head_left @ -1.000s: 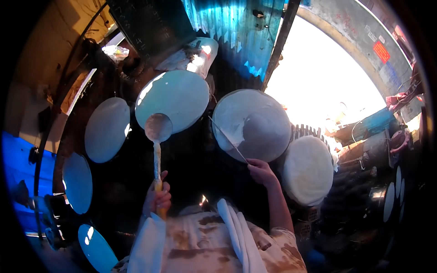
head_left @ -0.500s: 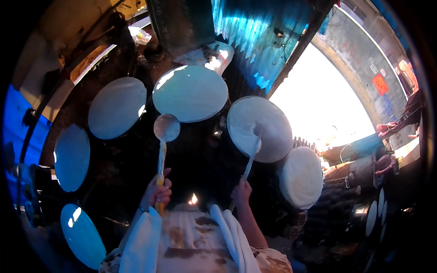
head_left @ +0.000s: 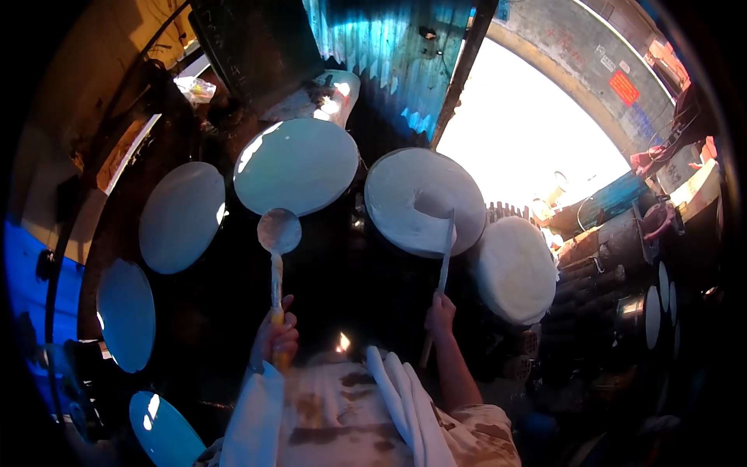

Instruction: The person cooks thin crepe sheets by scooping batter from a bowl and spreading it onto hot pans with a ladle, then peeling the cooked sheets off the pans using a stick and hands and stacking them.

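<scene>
While the left hand (head_left: 274,336) wraps its fingers (head_left: 285,338) round the yellow grip of a ladle (head_left: 278,233), the bowl sits far of the hand, just below the rim of the middle disc (head_left: 299,163). Right hand (head_left: 440,315) has fingers closed round a thin stick (head_left: 443,268); stick runs up and away, tip lying on the white-coated disc (head_left: 420,198) to the right. Further right, a domed white disc (head_left: 513,268), close beside. More pale discs arc off left: one (head_left: 180,216), then (head_left: 126,314), then near-left (head_left: 163,430). Surface between them is dark, detail unreadable. Small flame (head_left: 342,342) between the hands. Blue corrugated wall (head_left: 389,54) far, bright opening (head_left: 521,132) far right. White cloth (head_left: 401,405) on the lap.
</scene>
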